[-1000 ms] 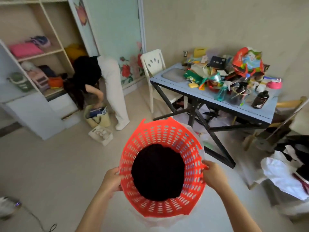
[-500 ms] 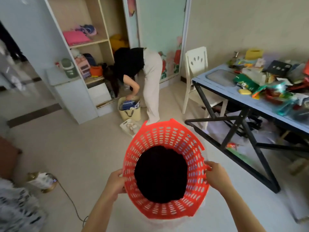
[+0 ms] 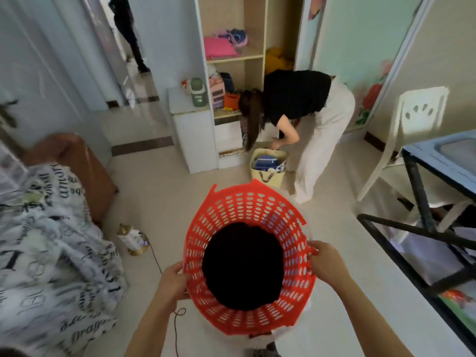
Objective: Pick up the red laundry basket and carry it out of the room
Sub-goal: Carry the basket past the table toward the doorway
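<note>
**Basket lifted, exit not yet reached**

The red laundry basket [image 3: 248, 264] is off the floor at lower centre of the frame, held between both hands, with a dark load [image 3: 243, 266] filling its bottom. The left hand [image 3: 172, 282] has its fingers clamped on the left rim; the right hand [image 3: 325, 261] has its fingers closed on the right rim. The doorway [image 3: 134, 81] appears at upper left of the frame, well apart from the basket.

The risks lie along the way out. A cord [image 3: 157, 256] trails over the floor just left of the basket and could catch a foot. The printed blanket [image 3: 49, 253] spills in from the left, narrowing the path. A second person [image 3: 298, 119] bends over a cream bag [image 3: 268, 168] just above the basket and may step back. The rim looks thin and perforated; it could flex or slip under the load's weight.
</note>
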{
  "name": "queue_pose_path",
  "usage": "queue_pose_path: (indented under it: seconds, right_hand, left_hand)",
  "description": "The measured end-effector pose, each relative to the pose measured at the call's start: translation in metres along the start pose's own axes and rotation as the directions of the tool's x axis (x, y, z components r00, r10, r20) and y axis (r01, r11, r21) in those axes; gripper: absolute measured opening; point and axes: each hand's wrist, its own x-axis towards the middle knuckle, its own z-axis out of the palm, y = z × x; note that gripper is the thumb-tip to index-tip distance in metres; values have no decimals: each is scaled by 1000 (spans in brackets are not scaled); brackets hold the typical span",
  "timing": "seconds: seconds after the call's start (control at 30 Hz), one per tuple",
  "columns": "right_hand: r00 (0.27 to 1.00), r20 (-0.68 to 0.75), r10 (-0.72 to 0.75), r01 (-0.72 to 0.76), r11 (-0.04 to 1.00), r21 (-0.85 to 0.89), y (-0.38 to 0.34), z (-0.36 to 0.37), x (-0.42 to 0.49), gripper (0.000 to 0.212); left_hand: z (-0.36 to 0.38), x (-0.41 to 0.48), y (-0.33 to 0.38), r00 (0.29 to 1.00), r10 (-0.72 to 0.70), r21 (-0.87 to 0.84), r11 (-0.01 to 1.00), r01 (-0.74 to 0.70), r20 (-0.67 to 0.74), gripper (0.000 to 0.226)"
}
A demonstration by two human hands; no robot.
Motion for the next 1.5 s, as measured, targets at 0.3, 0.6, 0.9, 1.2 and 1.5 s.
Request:
queue_pose_path:
  seconds: [0.3, 0.6, 0.9, 1.2, 1.5]
  right_hand:
    - [975, 157, -157, 164, 986, -37, -107, 31, 141, 38]
    - [934, 209, -289, 312, 946, -90, -192, 42, 235, 37]
    - [898, 222, -379, 401, 914, -59, -266, 76, 298, 29]
    - [909, 224, -352, 361, 933, 2, -354, 137, 365, 24]
    - [924, 214, -318, 334, 941, -45, -433, 182, 418, 21]
  left_hand:
    - [-36, 80, 58, 985, -9, -146, 989, -17, -173, 18]
    - [-50, 146, 103, 954, -61, -249, 968, -15, -294, 24]
    - [-90, 213, 140, 930, -93, -287, 958, -14, -357, 24]
    - [-166, 321, 187, 945, -97, -278, 961, 7, -312, 18]
    - [-230, 406, 235, 960, -84, -212, 977, 26, -266, 22]
